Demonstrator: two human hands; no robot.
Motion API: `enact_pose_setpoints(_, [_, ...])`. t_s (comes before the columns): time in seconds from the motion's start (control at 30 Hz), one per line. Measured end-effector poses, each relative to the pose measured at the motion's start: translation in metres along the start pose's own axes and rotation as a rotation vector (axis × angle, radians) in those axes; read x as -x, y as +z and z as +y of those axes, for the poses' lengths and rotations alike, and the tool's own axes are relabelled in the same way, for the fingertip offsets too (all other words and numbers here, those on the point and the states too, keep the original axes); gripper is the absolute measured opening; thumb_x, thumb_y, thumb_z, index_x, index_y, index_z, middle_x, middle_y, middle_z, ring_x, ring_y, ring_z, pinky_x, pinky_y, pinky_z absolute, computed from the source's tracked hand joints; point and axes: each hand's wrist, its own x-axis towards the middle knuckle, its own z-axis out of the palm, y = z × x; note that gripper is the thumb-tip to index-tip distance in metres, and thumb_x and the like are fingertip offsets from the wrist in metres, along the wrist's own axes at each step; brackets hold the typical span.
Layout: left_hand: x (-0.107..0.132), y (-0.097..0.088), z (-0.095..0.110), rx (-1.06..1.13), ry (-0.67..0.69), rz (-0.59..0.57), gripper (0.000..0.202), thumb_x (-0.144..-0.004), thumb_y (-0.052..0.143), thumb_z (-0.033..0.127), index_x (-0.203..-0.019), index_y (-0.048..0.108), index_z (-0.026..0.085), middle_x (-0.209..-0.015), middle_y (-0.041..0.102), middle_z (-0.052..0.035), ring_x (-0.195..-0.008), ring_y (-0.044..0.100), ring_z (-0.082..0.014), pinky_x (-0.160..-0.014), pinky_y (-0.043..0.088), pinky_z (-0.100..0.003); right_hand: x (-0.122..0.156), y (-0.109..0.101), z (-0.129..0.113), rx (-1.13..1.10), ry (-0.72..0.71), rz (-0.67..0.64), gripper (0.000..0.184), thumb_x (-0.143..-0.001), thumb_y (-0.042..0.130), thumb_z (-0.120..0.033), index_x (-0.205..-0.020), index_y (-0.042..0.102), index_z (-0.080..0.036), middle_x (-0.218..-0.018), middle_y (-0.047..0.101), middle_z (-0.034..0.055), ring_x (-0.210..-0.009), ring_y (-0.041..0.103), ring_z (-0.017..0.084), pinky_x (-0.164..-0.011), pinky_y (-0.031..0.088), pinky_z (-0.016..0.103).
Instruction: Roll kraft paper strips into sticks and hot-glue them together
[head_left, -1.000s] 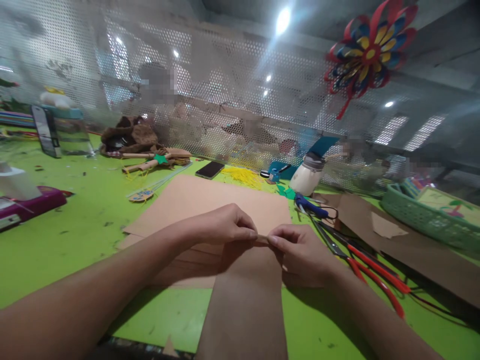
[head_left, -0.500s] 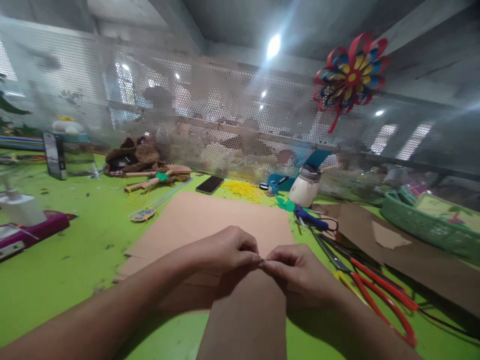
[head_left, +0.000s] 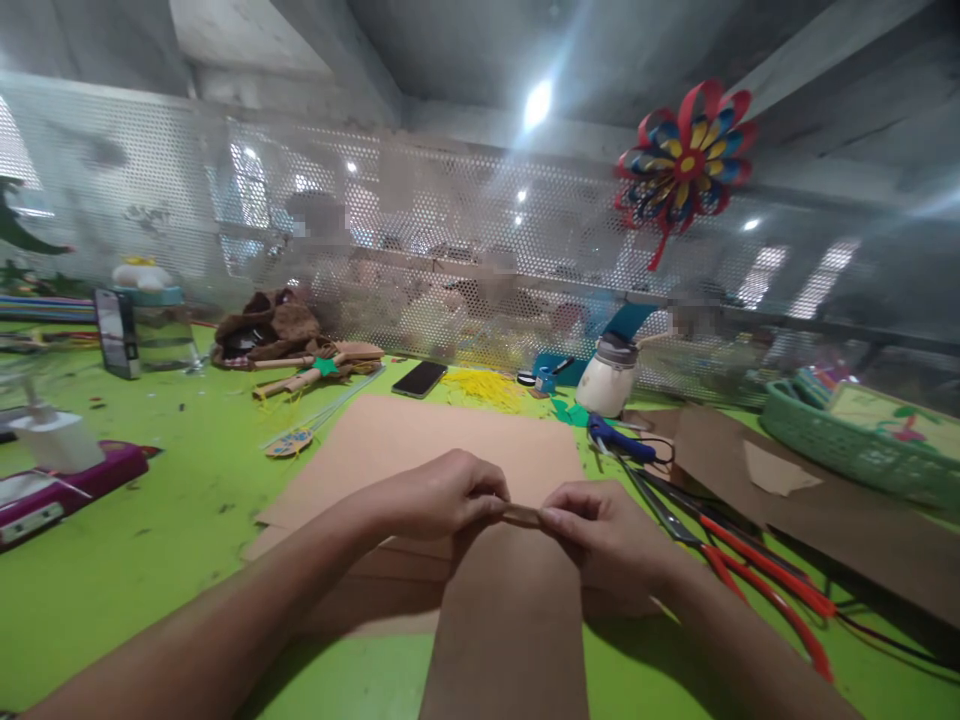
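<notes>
My left hand (head_left: 442, 492) and my right hand (head_left: 604, 530) meet in front of me over the green table (head_left: 172, 480). Both pinch the far edge of a dark brown paper strip (head_left: 510, 620) that runs from my fingers down toward me. Thumbs and forefingers are pressed together on that edge, a short bit of which shows between the hands. Under and behind the strip lies a stack of lighter tan paper sheets (head_left: 420, 440).
Red-handled scissors (head_left: 757, 580) and a blue-handled tool (head_left: 622, 440) lie right of my hands. A white jar (head_left: 609, 375), phone (head_left: 420, 378), yellow shreds (head_left: 484, 385), green basket (head_left: 847, 450), brown sheet (head_left: 825, 510) and magenta box (head_left: 67, 480) surround. A paper pinwheel (head_left: 684, 160) hangs on the perforated screen.
The view has tilted up, so the table sits lower in the picture. My fingers have shifted slightly along the strip's far edge, with a short piece now showing between them.
</notes>
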Motion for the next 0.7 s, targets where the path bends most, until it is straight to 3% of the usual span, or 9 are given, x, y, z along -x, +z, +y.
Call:
enact_pose_setpoints(0.23, [-0.003, -0.004, -0.004, 0.172, -0.089, 0.025, 0.022, -0.079, 0.052, 0.033, -0.072, 0.060, 0.014, -0.061, 0.057, 0.0016, -0.056, 0.047, -0.0098, -0.053, 0.035, -0.019, 0.001, -0.004, -0.005, -0.120, 0.018, 0.026, 0.032, -0.075, 0.065, -0.043, -0.064, 0.062, -0.013, -0.053, 0.043, -0.0043, -0.050, 0.034, 0.008, -0.046, 0.026, 0.021])
enact_pose_setpoints(0.4, [0.000, -0.014, -0.004, 0.250, -0.065, -0.036, 0.024, -0.082, 0.049, 0.035, -0.076, 0.058, 0.013, -0.060, 0.052, 0.0026, -0.053, 0.043, -0.0089, -0.052, 0.034, -0.020, 0.004, -0.017, -0.008, -0.180, -0.004, -0.098, 0.029, -0.077, 0.066, -0.039, -0.087, 0.072, -0.013, -0.074, 0.063, 0.0033, -0.067, 0.052, 0.013, -0.062, 0.039, 0.023])
enact_pose_setpoints(0.5, [0.002, -0.018, -0.006, 0.285, -0.052, -0.069, 0.029, -0.083, 0.048, 0.039, -0.079, 0.059, 0.012, -0.059, 0.050, 0.0027, -0.051, 0.042, -0.0096, -0.052, 0.033, -0.022, 0.004, -0.023, -0.006, -0.217, -0.004, -0.127, 0.032, -0.080, 0.062, -0.039, -0.098, 0.070, -0.014, -0.087, 0.067, 0.0066, -0.077, 0.057, 0.016, -0.070, 0.043, 0.027])
enact_pose_setpoints(0.6, [0.001, -0.013, -0.010, 0.443, -0.027, -0.003, 0.031, -0.082, 0.050, 0.042, -0.083, 0.059, 0.012, -0.061, 0.048, 0.0030, -0.053, 0.042, -0.0094, -0.052, 0.032, -0.022, 0.002, -0.025, -0.003, -0.337, -0.016, -0.018, 0.036, -0.085, 0.056, -0.042, -0.104, 0.068, -0.014, -0.090, 0.067, 0.0085, -0.081, 0.060, 0.018, -0.077, 0.044, 0.033])
enact_pose_setpoints(0.7, [-0.002, -0.004, -0.013, 0.642, -0.022, 0.001, 0.031, -0.081, 0.054, 0.042, -0.086, 0.058, 0.011, -0.066, 0.049, 0.0026, -0.055, 0.042, -0.0087, -0.052, 0.033, -0.022, 0.000, -0.027, 0.000, -0.448, -0.058, 0.153, 0.032, -0.083, 0.059, -0.040, -0.102, 0.068, -0.016, -0.087, 0.067, 0.0068, -0.078, 0.060, 0.017, -0.075, 0.046, 0.031])
